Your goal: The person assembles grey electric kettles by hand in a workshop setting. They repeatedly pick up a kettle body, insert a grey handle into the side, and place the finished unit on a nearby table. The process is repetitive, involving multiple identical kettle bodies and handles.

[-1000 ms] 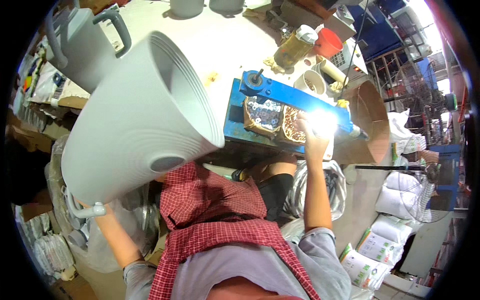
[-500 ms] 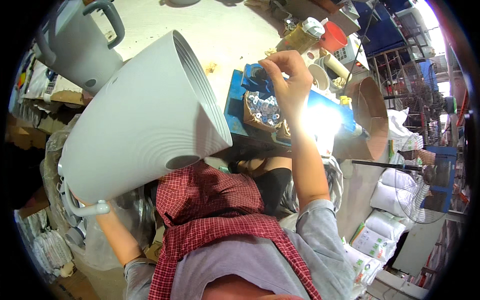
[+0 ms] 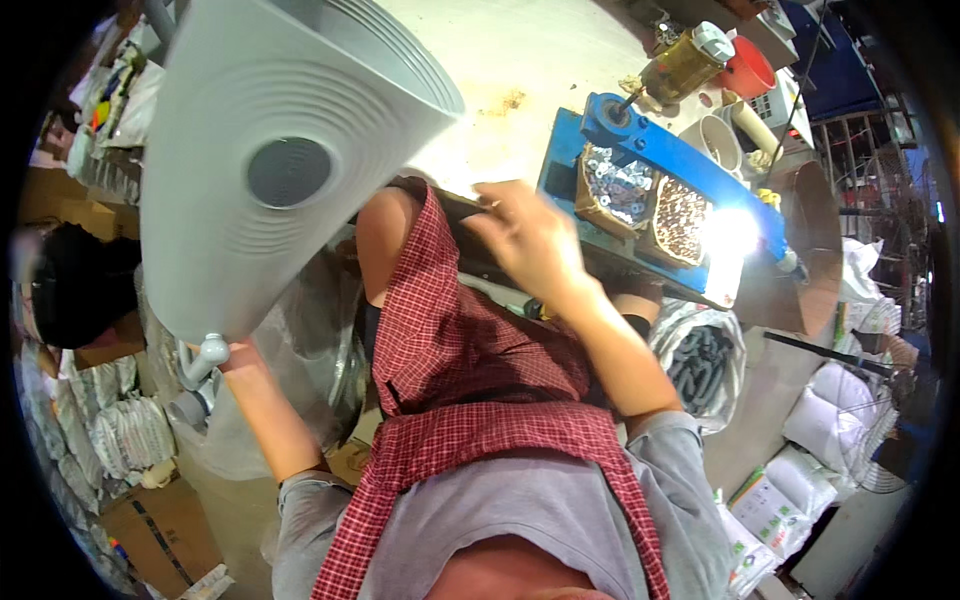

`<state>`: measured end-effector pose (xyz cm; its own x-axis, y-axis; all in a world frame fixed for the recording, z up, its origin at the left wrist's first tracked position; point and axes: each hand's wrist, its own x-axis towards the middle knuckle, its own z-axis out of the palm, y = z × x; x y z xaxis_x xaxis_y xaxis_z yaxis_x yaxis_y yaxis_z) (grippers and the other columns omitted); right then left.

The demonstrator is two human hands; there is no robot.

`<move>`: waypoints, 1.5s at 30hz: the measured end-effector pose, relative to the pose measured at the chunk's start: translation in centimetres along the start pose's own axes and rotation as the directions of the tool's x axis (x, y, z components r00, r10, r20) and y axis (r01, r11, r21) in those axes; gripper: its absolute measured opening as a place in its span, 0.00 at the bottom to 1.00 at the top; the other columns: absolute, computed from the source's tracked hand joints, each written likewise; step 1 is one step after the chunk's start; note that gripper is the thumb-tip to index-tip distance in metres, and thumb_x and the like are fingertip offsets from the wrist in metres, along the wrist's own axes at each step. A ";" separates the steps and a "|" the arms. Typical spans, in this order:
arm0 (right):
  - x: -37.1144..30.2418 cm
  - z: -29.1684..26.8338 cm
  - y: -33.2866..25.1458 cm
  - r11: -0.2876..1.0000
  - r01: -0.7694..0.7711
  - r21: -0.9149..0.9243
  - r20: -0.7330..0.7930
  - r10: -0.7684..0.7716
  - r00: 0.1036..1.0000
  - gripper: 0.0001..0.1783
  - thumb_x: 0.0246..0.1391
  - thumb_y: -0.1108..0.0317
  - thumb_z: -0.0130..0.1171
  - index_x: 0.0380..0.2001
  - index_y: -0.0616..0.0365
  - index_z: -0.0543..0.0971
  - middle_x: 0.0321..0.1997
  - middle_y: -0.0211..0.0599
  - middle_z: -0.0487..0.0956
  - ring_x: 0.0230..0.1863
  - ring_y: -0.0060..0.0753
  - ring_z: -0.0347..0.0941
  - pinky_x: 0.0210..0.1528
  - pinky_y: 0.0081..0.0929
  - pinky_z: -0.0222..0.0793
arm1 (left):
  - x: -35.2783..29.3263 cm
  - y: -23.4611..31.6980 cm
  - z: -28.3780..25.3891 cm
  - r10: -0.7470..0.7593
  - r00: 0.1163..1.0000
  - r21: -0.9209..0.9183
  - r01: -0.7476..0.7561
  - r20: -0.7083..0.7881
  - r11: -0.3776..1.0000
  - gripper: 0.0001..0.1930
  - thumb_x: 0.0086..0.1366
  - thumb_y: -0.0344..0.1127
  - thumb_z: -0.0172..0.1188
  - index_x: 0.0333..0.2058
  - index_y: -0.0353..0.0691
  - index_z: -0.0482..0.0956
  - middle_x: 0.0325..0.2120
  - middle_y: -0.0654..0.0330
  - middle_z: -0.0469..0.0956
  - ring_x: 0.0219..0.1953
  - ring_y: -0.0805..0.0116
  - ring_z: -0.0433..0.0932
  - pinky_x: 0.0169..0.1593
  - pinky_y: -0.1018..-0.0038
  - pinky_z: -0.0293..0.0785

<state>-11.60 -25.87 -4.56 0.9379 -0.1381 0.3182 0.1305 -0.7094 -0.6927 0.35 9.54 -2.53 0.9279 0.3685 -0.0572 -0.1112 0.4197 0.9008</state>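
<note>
A large grey tapered plastic bucket (image 3: 225,110) is tilted at the left, its ribbed open mouth toward the upper right. A dark round patch (image 3: 289,172), a hole or a recess, shows in its side. My left hand (image 3: 238,356) holds the bucket at its narrow lower end, beside a grey handle (image 3: 207,355); its fingers are mostly hidden. Between the bucket and the bench, my right hand (image 3: 525,235) hangs over my lap, fingers curled and smeared by motion. Whether something small is in them cannot be made out.
On the bench, a blue lever tool (image 3: 665,145) stands beside a box of small washers (image 3: 615,188) and a box of copper-coloured pieces (image 3: 680,220). A jar (image 3: 682,68) and a red cup (image 3: 748,68) stand behind. A bag of grey curved parts (image 3: 700,365) lies right of my legs.
My right hand has left the blue tool and moved left toward the bucket. The bucket has turned, bringing its dark round patch round to face me. The whole view has shifted.
</note>
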 end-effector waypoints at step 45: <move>6.2 -14.1 5.1 0.791 0.350 -0.502 -0.408 -0.573 0.711 0.12 0.41 0.81 0.63 0.33 0.60 0.80 0.35 0.39 0.82 0.32 0.38 0.79 0.31 0.27 0.75 | -0.3 -2.7 5.3 -0.221 0.967 -0.059 0.230 0.128 0.971 0.23 0.68 0.49 0.41 0.52 0.40 0.72 0.49 0.58 0.74 0.50 0.61 0.74 0.52 0.64 0.73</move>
<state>-9.66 -40.07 3.04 0.4606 0.0260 0.8872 0.2699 -0.9563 -0.1122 2.23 3.87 -2.66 0.9673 0.1568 -0.1994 0.0846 0.5419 0.8362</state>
